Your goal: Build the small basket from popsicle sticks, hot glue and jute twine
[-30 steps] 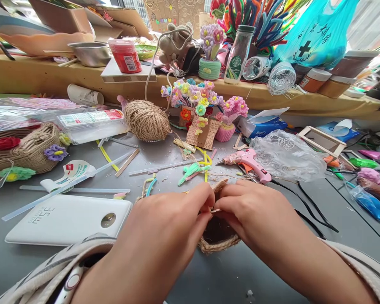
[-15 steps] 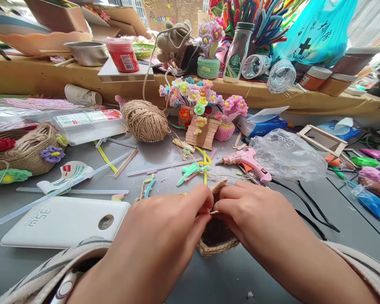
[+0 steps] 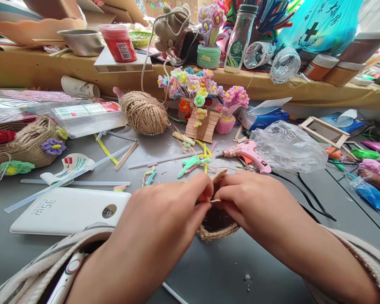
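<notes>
**Here: 2 hands pinching at a small jute basket**

Close to the near edge of the grey table, a small jute-wound basket sits between the 2 hands, mostly covered by them. Its dark inside shows under the fingers; a twine tab rises at its far rim.

Left hand: fingers drawn together, thumb and forefinger nipping a thin pale strip at the basket's top edge. What the strip is made of, cannot tell.

Right hand: same posture, fingertips closed on the other end of that strip, touching the left hand's fingertips over the basket. Both wrists carry striped cream sleeves.

Around:
- Pink glue gun just beyond the right hand, nozzle pointing left, black cord trailing right.
- Clear crumpled plastic bag beside the gun.
- White power bank flat on the table, left of the left hand.
- Ball of jute twine further back, near a cluster of pipe-cleaner flowers.
- Larger twine basket with felt flowers at far left.
- Clear glue sticks lying loose between it and the power bank.
</notes>
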A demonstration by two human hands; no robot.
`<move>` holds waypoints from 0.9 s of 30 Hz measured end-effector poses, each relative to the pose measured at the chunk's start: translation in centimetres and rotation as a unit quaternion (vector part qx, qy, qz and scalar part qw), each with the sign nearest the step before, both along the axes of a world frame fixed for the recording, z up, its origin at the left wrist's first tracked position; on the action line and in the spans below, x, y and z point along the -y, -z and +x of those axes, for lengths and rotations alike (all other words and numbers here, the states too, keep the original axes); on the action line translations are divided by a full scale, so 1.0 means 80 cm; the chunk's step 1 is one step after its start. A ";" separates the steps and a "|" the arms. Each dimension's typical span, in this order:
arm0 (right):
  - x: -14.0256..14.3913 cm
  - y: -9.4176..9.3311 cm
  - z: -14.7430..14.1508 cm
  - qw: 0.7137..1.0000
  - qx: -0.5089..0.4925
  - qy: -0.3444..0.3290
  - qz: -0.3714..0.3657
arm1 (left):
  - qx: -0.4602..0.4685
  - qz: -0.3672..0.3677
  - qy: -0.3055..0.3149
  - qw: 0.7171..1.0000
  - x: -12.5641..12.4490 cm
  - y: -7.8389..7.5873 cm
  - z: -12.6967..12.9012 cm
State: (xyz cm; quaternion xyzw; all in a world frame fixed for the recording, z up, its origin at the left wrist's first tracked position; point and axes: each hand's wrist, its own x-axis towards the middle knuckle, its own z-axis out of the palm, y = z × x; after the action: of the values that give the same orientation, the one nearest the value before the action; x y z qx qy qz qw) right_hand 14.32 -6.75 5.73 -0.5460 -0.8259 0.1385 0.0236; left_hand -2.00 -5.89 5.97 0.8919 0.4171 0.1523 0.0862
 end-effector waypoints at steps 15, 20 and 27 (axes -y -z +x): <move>0.000 -0.001 -0.001 1.000 -0.005 0.012 -0.027 | -0.002 0.010 0.009 1.000 0.001 0.002 0.000; 0.001 -0.001 -0.001 1.000 -0.007 0.011 -0.022 | -0.005 0.012 0.008 1.000 0.001 0.001 0.000; 0.003 0.001 0.001 1.000 -0.008 0.004 -0.005 | -0.008 0.008 0.005 1.000 0.002 0.002 0.001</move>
State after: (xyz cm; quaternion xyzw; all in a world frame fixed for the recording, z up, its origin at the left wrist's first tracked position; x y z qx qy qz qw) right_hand 14.40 -6.99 5.62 -0.5484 -0.8226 0.1473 0.0283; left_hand -1.89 -6.05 5.83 0.8959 0.4117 0.1482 0.0768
